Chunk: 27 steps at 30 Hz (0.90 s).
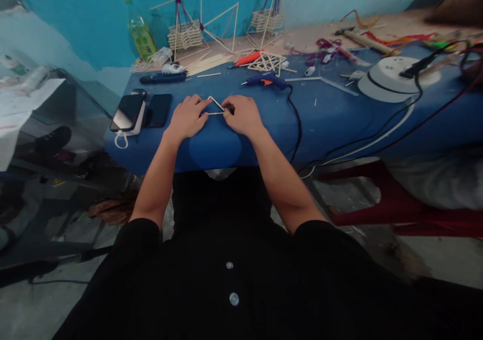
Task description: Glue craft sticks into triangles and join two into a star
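Two hands at work just left of the one glue gun [266, 81]: left hand [187, 116] and right hand [241, 114] each pinched an end of two thin sticks [216, 103] joined in a V, flat on the blue table [339, 123]. Farther left, two phones [141, 111]; beyond the gun, two stick baskets [184, 34].

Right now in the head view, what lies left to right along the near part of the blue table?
Phone on a white power bank → second dark phone → left hand → thin stick triangle → right hand → blue glue gun's black cord.
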Motion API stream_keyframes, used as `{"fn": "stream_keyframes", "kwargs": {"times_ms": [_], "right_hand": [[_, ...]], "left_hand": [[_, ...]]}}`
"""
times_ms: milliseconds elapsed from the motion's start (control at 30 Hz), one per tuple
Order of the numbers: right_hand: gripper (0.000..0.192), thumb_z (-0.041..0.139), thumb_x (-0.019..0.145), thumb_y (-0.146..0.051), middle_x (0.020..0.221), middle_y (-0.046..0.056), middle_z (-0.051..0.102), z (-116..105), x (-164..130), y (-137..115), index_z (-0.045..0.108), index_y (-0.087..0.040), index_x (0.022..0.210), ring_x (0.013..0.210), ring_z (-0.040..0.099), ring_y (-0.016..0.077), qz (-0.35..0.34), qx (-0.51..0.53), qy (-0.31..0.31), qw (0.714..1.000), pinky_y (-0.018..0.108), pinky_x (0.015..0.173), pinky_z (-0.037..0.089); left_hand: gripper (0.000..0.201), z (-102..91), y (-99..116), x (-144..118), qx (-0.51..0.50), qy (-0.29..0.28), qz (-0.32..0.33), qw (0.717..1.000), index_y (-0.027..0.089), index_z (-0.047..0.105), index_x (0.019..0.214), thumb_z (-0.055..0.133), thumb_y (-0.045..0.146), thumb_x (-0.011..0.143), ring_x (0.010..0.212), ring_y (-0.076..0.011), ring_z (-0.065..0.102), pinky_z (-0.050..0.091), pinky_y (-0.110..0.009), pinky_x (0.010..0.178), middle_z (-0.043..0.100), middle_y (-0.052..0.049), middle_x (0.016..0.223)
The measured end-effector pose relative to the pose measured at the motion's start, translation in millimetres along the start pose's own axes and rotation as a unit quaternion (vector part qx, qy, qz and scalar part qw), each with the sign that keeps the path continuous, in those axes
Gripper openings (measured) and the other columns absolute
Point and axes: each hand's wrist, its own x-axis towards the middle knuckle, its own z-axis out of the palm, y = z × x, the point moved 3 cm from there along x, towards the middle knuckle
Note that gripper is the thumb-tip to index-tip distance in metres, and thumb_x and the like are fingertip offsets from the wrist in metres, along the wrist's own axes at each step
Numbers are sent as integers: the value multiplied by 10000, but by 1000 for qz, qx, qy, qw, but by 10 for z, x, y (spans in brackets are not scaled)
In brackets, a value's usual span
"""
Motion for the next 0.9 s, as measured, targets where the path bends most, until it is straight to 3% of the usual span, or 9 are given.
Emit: {"fn": "stream_keyframes", "kwargs": {"times_ms": [133, 267, 400, 533, 900], "right_hand": [[321, 555, 978, -159, 1134, 95, 806, -79, 194, 64, 788, -208, 1194, 1129, 713, 295, 16, 21, -17, 1000, 459, 1079, 553], [342, 513, 1020, -188, 1208, 109, 798, -88, 599, 95, 806, -177, 1197, 1255, 701, 305, -28, 17, -82, 996, 467, 1173, 516], [347, 505, 1026, -178, 1292, 133, 787, 27, 891, 79, 810, -169, 1191, 1331, 685, 329, -40, -22, -65, 997, 518, 1285, 433], [411, 467, 1015, -156, 1303, 139, 792, 175, 908, 101, 809, -161, 1244, 1352, 684, 339, -28, -31, -30, 999, 552, 1313, 430], [479, 422, 1038, -141, 1384, 157, 736, 326, 876, 164, 806, -139, 1324, 1374, 661, 303, -52, -50, -73, 995, 476, 1308, 455]], "left_hand": [[541, 94, 170, 2, -1, 23, -53, 998, 264, 590, 1646, 461, 444, 1152, 1443, -466, 541, 514, -641, 1170, 623, -180, 1545], [568, 170, 333, -12, -8, 55, -78, 995, 291, 611, 1618, 437, 590, 1167, 1480, -499, 507, 474, -673, 1195, 588, -184, 1593], [659, 169, 398, -31, -6, 46, -83, 995, 262, 624, 1610, 419, 686, 1149, 1491, -537, 484, 434, -708, 1209, 545, -220, 1613], [711, 152, 406, -37, -16, 28, -71, 997, 285, 632, 1587, 418, 773, 1116, 1512, -542, 450, 406, -720, 1219, 521, -216, 1632], [682, 223, 381, -18, -20, 47, -60, 997, 283, 680, 1498, 434, 785, 1107, 1496, -539, 444, 392, -729, 1229, 537, -185, 1629]]}}
